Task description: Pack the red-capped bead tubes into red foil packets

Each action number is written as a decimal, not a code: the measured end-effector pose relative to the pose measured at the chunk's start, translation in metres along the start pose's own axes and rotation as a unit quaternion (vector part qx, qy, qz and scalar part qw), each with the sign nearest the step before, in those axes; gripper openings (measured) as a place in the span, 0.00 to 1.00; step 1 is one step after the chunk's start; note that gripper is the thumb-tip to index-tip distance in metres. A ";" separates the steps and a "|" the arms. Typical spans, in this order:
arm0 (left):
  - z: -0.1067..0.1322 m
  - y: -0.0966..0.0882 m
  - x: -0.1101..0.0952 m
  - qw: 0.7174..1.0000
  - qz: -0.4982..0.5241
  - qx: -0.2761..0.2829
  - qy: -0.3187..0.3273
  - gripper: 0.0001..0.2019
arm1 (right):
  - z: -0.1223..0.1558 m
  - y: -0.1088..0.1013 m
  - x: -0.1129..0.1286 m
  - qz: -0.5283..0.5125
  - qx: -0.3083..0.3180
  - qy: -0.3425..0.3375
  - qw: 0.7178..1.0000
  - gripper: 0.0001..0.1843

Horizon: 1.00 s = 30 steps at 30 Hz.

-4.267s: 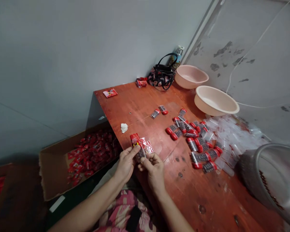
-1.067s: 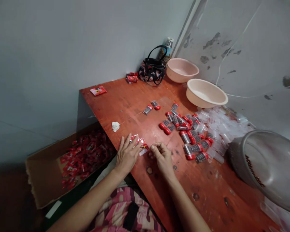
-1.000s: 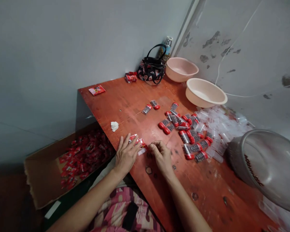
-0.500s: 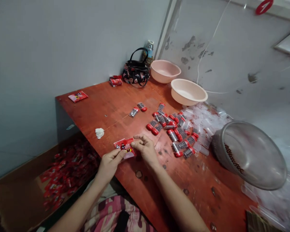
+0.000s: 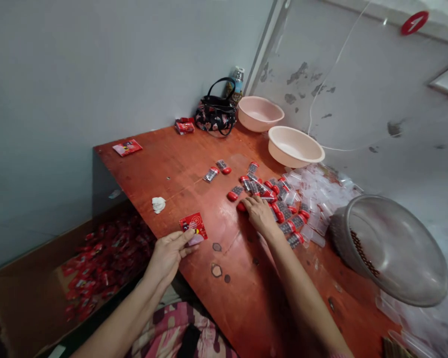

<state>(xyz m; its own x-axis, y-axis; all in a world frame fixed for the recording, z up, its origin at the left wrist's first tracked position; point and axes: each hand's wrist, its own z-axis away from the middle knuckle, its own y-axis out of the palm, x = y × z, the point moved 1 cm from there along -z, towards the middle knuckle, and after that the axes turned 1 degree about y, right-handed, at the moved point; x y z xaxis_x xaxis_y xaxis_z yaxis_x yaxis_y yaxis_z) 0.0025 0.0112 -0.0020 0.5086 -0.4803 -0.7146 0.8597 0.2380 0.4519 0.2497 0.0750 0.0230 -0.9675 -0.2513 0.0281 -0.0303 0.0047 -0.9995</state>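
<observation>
My left hand pinches a small red printed packet between thumb and fingers, just above the near table edge. My right hand has its fingers curled down over a small red-capped tube at the near left of a pile. Most of that tube is hidden under the hand. Around it lie several similar clear tubes filled with dark balls. Two more filled tubes rest apart, farther left.
Empty clear tubes are heaped beside a grey basin holding brown balls. Two pale basins, a flowered handbag and a flask stand at the back. A box of red packets sits below the table's left edge.
My right hand has let go of the packet and moved right to the filled tubes, onto one at the pile's edge. The left hand still holds the packet.
</observation>
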 end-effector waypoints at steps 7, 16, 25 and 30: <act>-0.002 0.001 0.003 0.997 0.065 -0.008 -0.042 0.04 | 0.039 -0.002 0.036 -0.280 -0.025 0.056 0.958 0.12; -0.001 0.005 0.004 0.993 0.112 -0.031 -0.030 0.06 | 0.093 0.004 0.127 -0.687 0.028 0.134 0.713 0.10; 0.001 0.009 0.010 0.982 0.177 -0.058 -0.030 0.03 | 0.097 0.011 0.144 -0.659 -0.008 0.137 0.739 0.10; 0.010 0.018 0.006 0.984 0.175 -0.015 -0.013 0.04 | 0.093 0.018 0.146 -0.621 -0.039 0.155 0.768 0.11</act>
<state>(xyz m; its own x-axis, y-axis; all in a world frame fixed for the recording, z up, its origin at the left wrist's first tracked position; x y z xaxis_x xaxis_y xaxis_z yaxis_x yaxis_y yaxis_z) 0.0203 0.0040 0.0071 0.7734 -0.3862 -0.5027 0.6325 0.4174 0.6525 0.1308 -0.0513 0.0084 -0.1941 0.1325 0.9720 -0.9803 0.0092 -0.1971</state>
